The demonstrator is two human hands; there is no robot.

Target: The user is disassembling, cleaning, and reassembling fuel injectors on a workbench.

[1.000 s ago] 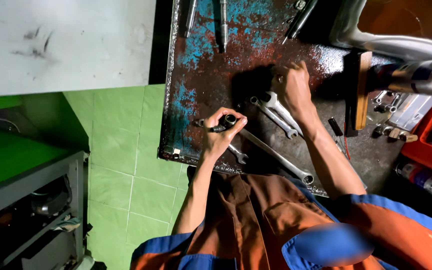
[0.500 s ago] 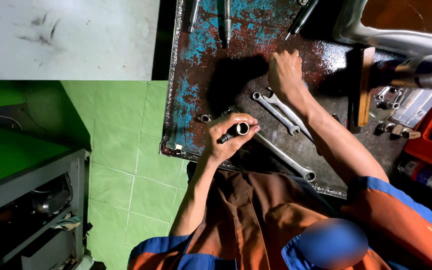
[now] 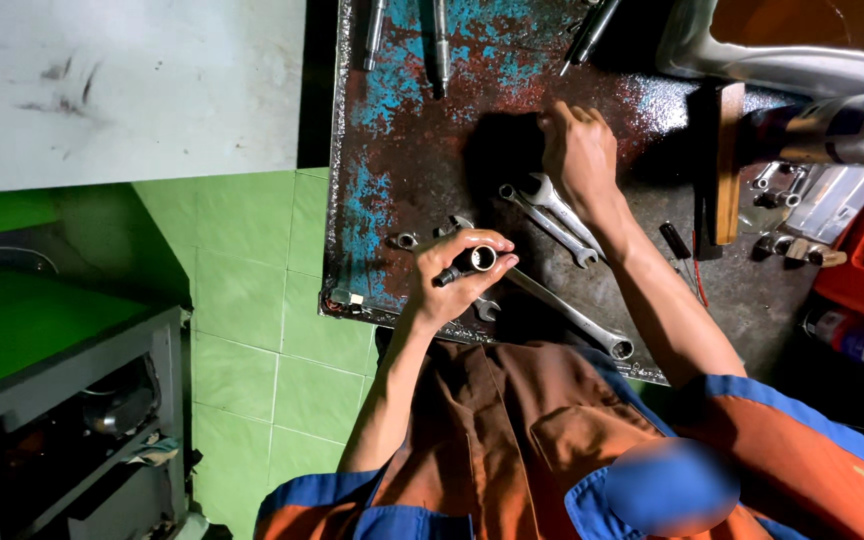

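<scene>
We look down on a rusty steel bench top [image 3: 402, 190] with flaking blue paint, its surface rough and pitted. Our left hand [image 3: 457, 285] sits near the front edge, fingers closed around a short dark metal socket [image 3: 472, 262] with a bright round open end facing up toward us. We judge it small but dense, rigid, and probably a little oily, so the smooth barrel could slip; the grip around its middle, thumb against the fingers, looks the safest hold. It is lifted just above the bench rather than lying on it.

Our right hand [image 3: 580, 155] lies farther back and to the right, palm down on the plate, fingers curled together over something dark beneath them; we cannot tell what, or whether it is held. Just near of that hand lie two shiny chrome combination spanners [image 3: 552, 215], side by side and touching, stiff and slick. A longer chrome ring spanner [image 3: 572, 320] runs diagonally from under the left hand toward the near right edge. A small steel nut [image 3: 405, 240] rests just left of the socket. At the far edge lie two slim grey steel rods [image 3: 439, 45]. To the right stands a wooden block [image 3: 725, 165].
</scene>
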